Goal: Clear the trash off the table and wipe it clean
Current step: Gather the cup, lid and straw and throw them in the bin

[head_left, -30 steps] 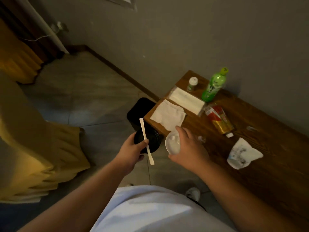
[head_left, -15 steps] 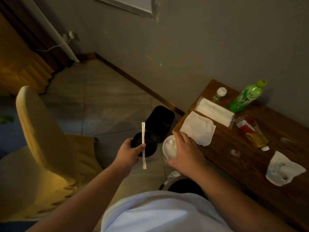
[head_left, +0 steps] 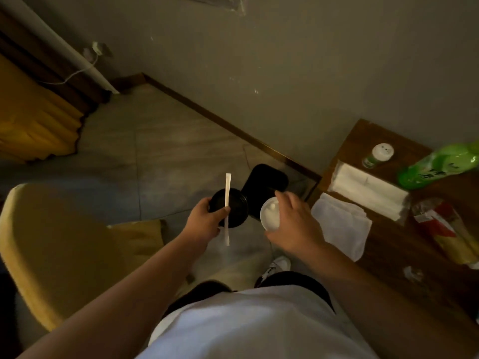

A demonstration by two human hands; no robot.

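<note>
Black and round, a shallow plastic bowl sits in the left hand, whose grip is closed around its near rim, the thumb also pinning a long white paper-wrapped stick that stands nearly upright across the bowl's face. Just to its right, the right hand has its grip closed on a white round lid, fingers curled over the top edge. Both hands hover over the floor, close above a black trash bin that stands on the tiles against the end of the wooden counter. On the counter, nearest the hands, a white cloth lies spread out and hangs a little over the edge. Beyond it lies a flat pack of white tissues, and behind that stand a small white-capped bottle and a green drink bottle, the latter leaning at the frame's right edge. A red and yellow packet lies further right, with a small crumpled scrap on the wood nearer the person. A yellow upholstered chair fills the lower left, and a white shoe shows on the floor below the hands.
</note>
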